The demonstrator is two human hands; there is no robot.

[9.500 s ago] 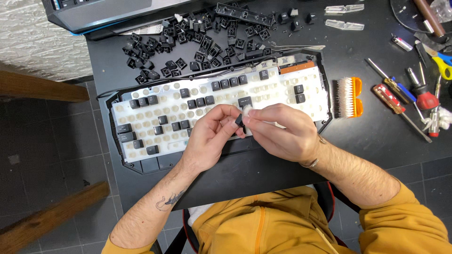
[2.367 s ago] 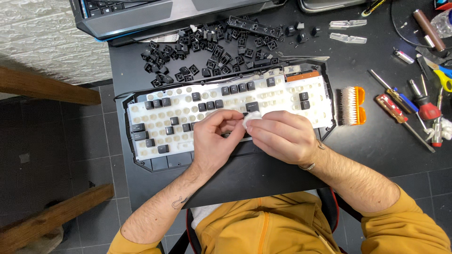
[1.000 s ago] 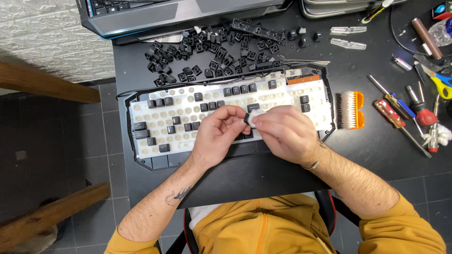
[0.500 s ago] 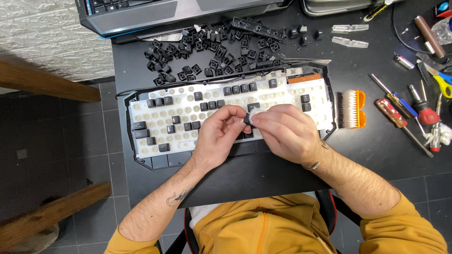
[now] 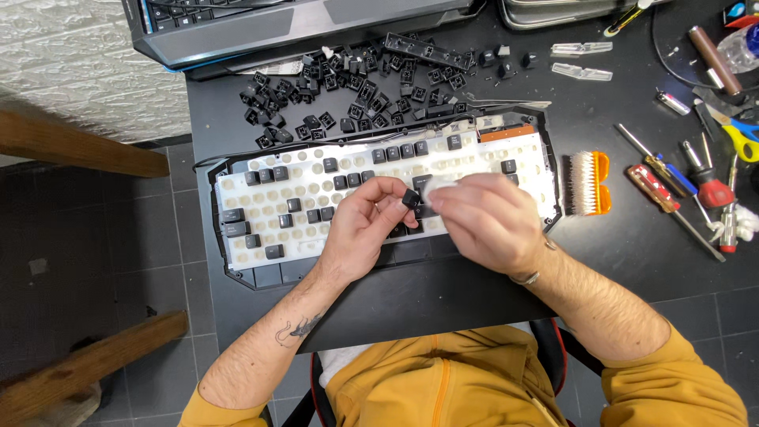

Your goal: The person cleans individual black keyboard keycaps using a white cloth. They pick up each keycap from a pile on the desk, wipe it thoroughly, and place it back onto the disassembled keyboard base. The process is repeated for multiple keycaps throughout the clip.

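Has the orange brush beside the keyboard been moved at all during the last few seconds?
No. The orange brush still lies just off the keyboard's right end, left of the screwdrivers, as before.

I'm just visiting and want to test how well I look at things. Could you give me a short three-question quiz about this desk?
1. True or false: most keycaps are still fitted on the keyboard.
2. What does the left hand pinch? A) a black keycap B) a screwdriver C) scissors
3. Which tool lies just beside the keyboard's end, on the right hand side?

Key
1. False; most sit in the loose keycap pile above it.
2. A
3. The orange-backed brush.
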